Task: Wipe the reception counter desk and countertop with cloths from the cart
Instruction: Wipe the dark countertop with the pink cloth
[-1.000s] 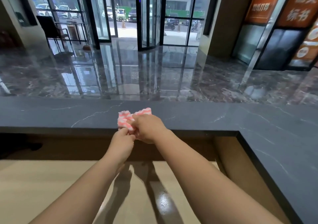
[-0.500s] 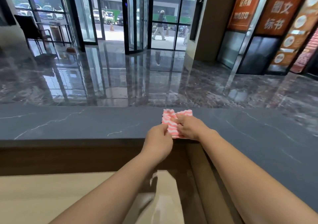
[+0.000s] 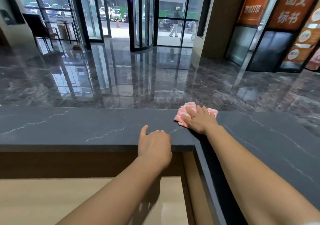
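Nearest the camera lies the pale wooden lower desk (image 3: 52, 200), and both bare forearms reach forward over it. The left forearm (image 3: 107, 190) rises from the bottom edge toward the middle. The right forearm (image 3: 251, 169) runs in from the lower right, above the side run of the countertop.

The dark grey countertop (image 3: 86, 126), veined with thin white lines, stands higher than the desk on a brown wooden panel (image 3: 69, 164). It is L-shaped: 1 run crosses the view and the other comes back along the right.

The left hand (image 3: 155, 145) rests on the near edge of the countertop, just left of the inner corner. It is palm down, its fingers loosely bent over the lip, its thumb (image 3: 143, 130) stuck out to the left, and it holds nothing.

Further in and to the right, the right hand (image 3: 199, 121) lies flat on the cloth (image 3: 183, 109). Its fingers are straight and slightly spread, pressing down rather than gripping. The cloth is pink with white stripes, folded or bunched, and sits at the far edge of the countertop. Its corners show to the left and right of the fingers. The 2 hands are apart, and the left one does not touch the cloth.

Beyond the counter a glossy dark marble floor (image 3: 121, 79) mirrors the tall glass doors (image 3: 143, 13) at the back. A dark chair (image 3: 38, 25) stands at the far left, and orange signs (image 3: 256, 1) with white characters hang at the far right. Through the glass, a person (image 3: 174, 22) walks past outside, and parked cars (image 3: 112, 13) show further off.
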